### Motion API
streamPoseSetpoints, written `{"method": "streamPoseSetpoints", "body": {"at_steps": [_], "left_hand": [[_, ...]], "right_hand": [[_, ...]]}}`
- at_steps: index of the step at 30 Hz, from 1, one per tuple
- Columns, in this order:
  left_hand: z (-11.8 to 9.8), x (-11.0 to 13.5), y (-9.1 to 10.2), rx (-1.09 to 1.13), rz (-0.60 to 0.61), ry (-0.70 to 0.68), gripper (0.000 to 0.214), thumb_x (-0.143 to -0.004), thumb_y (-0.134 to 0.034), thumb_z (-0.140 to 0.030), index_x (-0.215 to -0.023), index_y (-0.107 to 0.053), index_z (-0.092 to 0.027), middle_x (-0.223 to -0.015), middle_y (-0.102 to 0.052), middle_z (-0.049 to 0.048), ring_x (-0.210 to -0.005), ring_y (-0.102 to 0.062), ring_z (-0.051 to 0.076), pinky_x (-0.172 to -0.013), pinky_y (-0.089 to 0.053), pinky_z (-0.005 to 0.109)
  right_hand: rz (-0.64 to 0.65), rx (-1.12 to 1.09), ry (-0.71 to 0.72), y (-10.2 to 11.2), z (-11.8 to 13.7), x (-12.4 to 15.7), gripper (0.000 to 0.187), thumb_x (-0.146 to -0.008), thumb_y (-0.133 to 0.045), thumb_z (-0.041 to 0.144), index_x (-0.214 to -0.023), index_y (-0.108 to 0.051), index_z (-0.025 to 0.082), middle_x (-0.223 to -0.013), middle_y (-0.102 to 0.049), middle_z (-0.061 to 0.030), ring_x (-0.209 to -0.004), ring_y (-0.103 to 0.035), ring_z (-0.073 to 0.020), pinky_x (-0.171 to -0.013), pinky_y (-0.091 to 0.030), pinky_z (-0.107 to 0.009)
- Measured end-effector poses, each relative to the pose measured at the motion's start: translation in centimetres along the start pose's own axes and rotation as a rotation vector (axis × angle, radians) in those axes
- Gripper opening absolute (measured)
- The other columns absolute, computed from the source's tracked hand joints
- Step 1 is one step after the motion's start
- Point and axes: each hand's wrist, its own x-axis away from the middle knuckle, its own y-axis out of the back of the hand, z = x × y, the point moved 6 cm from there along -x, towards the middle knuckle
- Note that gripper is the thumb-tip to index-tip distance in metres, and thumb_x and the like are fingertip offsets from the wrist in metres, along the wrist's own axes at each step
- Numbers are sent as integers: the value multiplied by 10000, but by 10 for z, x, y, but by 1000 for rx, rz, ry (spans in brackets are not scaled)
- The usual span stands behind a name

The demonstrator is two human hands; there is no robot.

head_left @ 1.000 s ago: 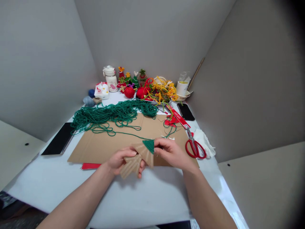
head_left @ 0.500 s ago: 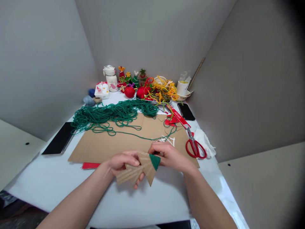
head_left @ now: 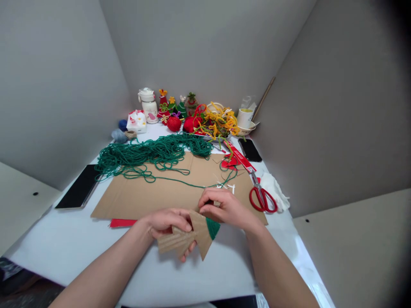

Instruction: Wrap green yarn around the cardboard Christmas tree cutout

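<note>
My left hand [head_left: 167, 224] is closed around a tree-shaped piece of corrugated cardboard [head_left: 189, 237], held just above the white table [head_left: 64, 244]. Green yarn [head_left: 212, 227] is wound around the tip of the shape on its right side. My right hand [head_left: 226, 208] pinches the green strand beside that wound tip. The strand runs back across a flat brown cardboard sheet [head_left: 144, 194] to a loose heap of green yarn [head_left: 150, 154].
Red-handled scissors [head_left: 261, 197] lie right of the cardboard sheet, on white tissue [head_left: 278, 192]. A dark tablet [head_left: 78, 187] lies at left, a phone [head_left: 250, 149] at right. Yarn ornaments [head_left: 176, 113], a white bottle [head_left: 147, 105], a cup [head_left: 245, 117] and yellow-red cords [head_left: 218, 122] crowd the back. Grey panels wall in the table.
The cardboard tree has dropped lower and turned, its green-wound tip swinging from top to right. My right hand followed it down and circled round the tip with the strand.
</note>
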Motion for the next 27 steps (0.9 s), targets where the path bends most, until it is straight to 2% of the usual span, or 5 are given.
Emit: {"method": "streamPoseSetpoints", "body": {"at_steps": [6, 10, 15, 21, 27], "left_hand": [[-2, 2, 6, -114, -112, 7, 216, -708, -591, -224, -907, -647, -163, -702, -673, 42, -542, -611, 159, -544, -453, 278], [-13, 5, 14, -292, -324, -58, 160, -718, -575, -242, -846, -634, -168, -733, -676, 21, -536, -600, 140, -539, -433, 256], [-34, 9, 13, -562, -539, -242, 143, -757, -504, -223, -768, -628, -153, -704, -658, 30, -638, -596, 148, -592, -437, 244], [-39, 17, 29, -251, -733, -508, 172, -779, -573, -291, -897, -625, -176, -788, -679, 35, -731, -646, 178, -705, -487, 300], [-42, 21, 28, -63, -703, -618, 207, -727, -649, -274, -894, -636, -153, -803, -708, 60, -736, -674, 212, -743, -517, 351]], "right_hand": [[-114, 20, -30, 9, 3, 1, 74, -858, -555, 216, -832, -617, 185, -812, -646, -18, -761, -579, -121, -723, -437, -240], [-189, 101, -15, 12, 6, 2, 95, -879, -519, 218, -846, -602, 187, -801, -630, -32, -758, -569, -137, -706, -434, -259], [-222, 191, 60, 4, 9, 4, 135, -911, -450, 203, -921, -584, 196, -852, -614, -65, -812, -550, -169, -710, -430, -288], [-317, 203, -5, 8, 8, 6, 135, -905, -462, 190, -962, -583, 209, -894, -621, -69, -830, -555, -179, -746, -431, -310], [-422, 118, -60, 20, 6, 8, 121, -892, -494, 201, -908, -614, 203, -826, -617, -53, -772, -557, -164, -690, -432, -291]]}}
